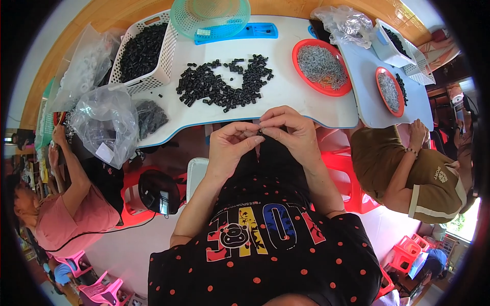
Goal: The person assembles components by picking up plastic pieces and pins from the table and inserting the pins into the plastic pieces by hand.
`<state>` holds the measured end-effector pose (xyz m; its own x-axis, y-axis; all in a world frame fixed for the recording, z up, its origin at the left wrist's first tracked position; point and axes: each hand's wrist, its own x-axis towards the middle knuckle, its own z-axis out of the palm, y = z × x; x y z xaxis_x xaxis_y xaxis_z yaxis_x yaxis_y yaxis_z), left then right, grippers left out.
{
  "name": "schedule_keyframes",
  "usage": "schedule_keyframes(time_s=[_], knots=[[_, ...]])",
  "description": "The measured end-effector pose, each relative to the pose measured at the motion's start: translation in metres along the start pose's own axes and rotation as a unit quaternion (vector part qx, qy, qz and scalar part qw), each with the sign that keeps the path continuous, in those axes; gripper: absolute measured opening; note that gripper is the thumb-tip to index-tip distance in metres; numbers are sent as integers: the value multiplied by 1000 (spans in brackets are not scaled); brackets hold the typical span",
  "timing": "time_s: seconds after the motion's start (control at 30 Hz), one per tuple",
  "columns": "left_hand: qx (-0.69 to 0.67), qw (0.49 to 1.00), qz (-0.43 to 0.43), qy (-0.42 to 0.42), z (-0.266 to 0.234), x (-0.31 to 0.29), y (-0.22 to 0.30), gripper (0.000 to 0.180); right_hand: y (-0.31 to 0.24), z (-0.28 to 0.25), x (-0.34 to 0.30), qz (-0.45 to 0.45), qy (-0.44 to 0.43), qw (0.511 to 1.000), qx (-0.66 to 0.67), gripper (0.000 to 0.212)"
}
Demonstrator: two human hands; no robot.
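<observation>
Left hand (229, 144) and right hand (296, 136) pinch a black piece (261, 131) between them.

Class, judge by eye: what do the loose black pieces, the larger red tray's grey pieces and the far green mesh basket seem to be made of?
Loose black pieces: probably plastic, slightly glossy; uniformly black with small highlights.
Grey pieces: perhaps metal, with a silvery sheen, but too small to be sure.
Green mesh basket: likely moulded plastic, smooth, somewhat translucent; even colour, regular holes.
</observation>
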<state>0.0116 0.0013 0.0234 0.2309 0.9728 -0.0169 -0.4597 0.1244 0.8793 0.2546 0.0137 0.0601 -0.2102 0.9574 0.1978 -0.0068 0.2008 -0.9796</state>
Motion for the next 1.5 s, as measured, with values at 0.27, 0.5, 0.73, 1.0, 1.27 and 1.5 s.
schedule_keyframes(time_s=[0.27, 0.5, 0.73, 1.0, 1.27, 1.5], knots=[[48, 998, 29, 38, 2, -4, -1, 31, -14, 15, -1, -144, 14, 960, -242, 26], [-43, 998, 16, 41, -3, -7, -3, 25, 9, 4, 32, -58, 57, 987, -135, 24], [-103, 994, 8, 42, -8, -16, 2, 21, 158, 11, 175, -162, -4, 904, -396, 20], [-123, 990, 9, 72, -23, -25, -6, 22, 214, 6, 202, -119, -66, 816, -562, 18], [-203, 976, 5, 76, -32, -22, -4, 24, 60, 13, 104, 49, -55, 996, -59, 22], [-242, 969, -18, 46, -17, -16, -2, 24, -5, 19, 32, 26, -73, 996, 48, 30]])
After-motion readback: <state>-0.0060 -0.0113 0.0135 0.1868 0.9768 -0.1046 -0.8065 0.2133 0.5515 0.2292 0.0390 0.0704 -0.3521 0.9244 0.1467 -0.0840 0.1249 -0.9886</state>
